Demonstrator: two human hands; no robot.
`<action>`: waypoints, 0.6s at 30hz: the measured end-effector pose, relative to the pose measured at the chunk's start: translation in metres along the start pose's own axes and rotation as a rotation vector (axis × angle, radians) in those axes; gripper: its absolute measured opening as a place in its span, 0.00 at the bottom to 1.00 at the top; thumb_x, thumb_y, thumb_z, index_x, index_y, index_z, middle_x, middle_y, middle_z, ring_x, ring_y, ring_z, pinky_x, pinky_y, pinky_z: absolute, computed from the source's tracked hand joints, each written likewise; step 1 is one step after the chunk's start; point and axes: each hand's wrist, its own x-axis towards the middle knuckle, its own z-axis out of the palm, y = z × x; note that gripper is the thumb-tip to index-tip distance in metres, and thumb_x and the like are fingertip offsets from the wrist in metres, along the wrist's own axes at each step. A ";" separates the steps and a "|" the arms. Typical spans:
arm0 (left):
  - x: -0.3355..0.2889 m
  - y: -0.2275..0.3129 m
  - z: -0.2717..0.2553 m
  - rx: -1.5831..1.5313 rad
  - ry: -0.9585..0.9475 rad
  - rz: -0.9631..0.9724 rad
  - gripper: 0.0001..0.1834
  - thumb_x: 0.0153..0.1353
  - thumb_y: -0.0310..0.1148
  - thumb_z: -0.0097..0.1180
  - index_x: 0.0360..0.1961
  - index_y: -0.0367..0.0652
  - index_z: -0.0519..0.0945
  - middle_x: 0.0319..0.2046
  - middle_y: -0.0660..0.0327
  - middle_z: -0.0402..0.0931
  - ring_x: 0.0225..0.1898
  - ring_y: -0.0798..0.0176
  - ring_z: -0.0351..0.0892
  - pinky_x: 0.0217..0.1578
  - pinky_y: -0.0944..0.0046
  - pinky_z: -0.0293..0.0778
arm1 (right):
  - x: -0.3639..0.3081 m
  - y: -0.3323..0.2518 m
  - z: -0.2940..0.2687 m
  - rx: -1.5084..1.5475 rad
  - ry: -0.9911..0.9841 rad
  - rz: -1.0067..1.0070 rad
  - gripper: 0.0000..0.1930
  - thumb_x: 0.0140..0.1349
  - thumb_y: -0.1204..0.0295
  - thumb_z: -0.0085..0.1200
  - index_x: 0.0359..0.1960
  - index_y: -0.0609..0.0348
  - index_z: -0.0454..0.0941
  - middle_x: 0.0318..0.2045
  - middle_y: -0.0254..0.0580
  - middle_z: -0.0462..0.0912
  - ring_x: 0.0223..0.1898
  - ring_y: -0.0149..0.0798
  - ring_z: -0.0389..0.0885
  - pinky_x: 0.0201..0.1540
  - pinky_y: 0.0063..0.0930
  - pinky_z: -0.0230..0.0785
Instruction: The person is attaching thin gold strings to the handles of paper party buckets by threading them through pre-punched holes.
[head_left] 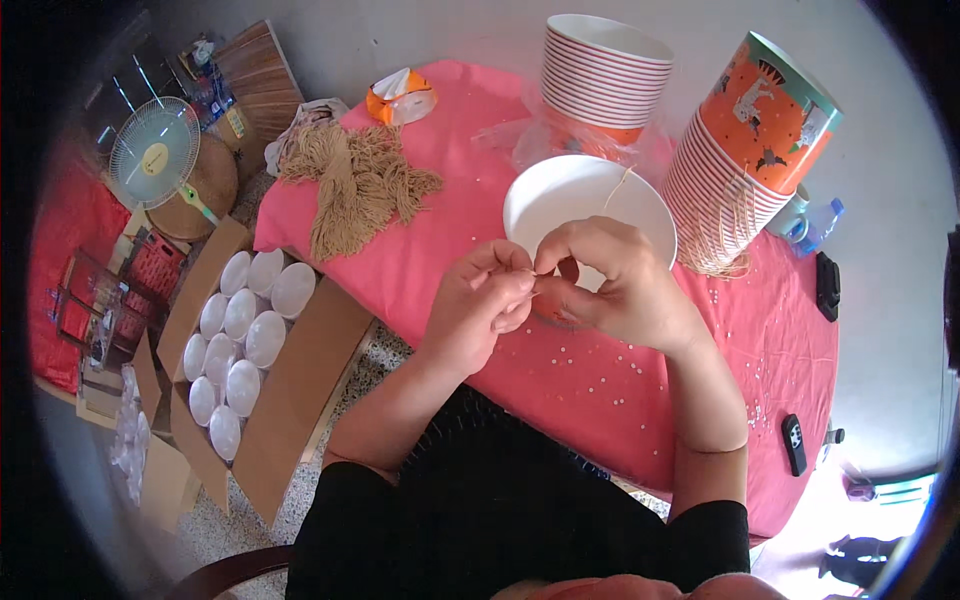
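In front of me a white paper bucket [530, 190] leans with its round mouth toward me, and an orange patch shows low on its outside below my fingers. A thin tan cord [617, 188] hangs inside its far rim. My left hand [478, 303] and my right hand [625, 285] meet at the near rim, both closed in a pinch. Between their fingertips is a short pale strand that looks like the same cord; the fingers cover most of it. The right hand hides part of the bucket's mouth.
A bundle of tan cords [350, 185] lies at the table's left beside an orange tissue pack [402, 97]. Bucket stacks stand behind [605, 80] and right [725, 160], the right one draped with cords. A box of clear plastic cups [240, 315] stands lower left; small white dots litter the pink tablecloth [600, 430].
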 end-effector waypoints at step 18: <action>-0.002 -0.005 -0.007 0.107 -0.045 0.110 0.04 0.65 0.27 0.56 0.38 0.39 0.77 0.21 0.71 0.69 0.18 0.81 0.59 0.17 0.77 0.53 | 0.000 -0.006 -0.006 -0.176 0.058 -0.075 0.07 0.49 0.85 0.60 0.29 0.62 0.78 0.25 0.40 0.79 0.27 0.38 0.80 0.27 0.28 0.70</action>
